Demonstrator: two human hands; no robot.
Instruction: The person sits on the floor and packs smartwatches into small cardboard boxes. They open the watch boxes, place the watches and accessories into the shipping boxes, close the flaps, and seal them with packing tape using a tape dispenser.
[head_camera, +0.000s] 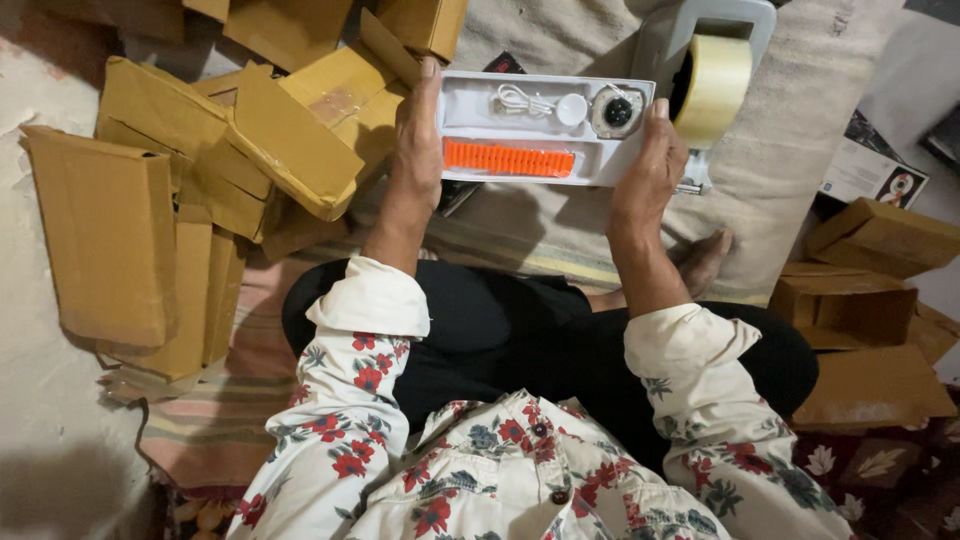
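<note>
**White tray held in both hands above the lap**

Nearest the camera, floral sleeves (350, 440) and dark trousers of a seated person are seen, with a bare foot (703, 262) resting on a striped mat (215, 420). Both forearms are raised forward and slightly apart. A white tray (545, 128) is gripped at its short ends: the left hand (417, 150) is closed on the left edge, fingers wrapped up along the side, and the right hand (650, 165) is closed on the right edge, thumb at the top corner. The tray is held level, above the lap and in front of the knees. Inside it, an orange strap (508, 158) is laid along the lower compartment; a coiled white cable (520, 100), a round white puck (571, 109) and a dark-faced watch body (616, 111) are set in the upper row.

To the left, flattened brown cardboard boxes (150, 200) are heaped. To the right, further brown boxes (860, 270) are stacked. Beyond the tray, a grey tape dispenser (700, 30) with a pale tape roll (712, 88) is standing on cloth. A printed white box (872, 175) is lying far right.
</note>
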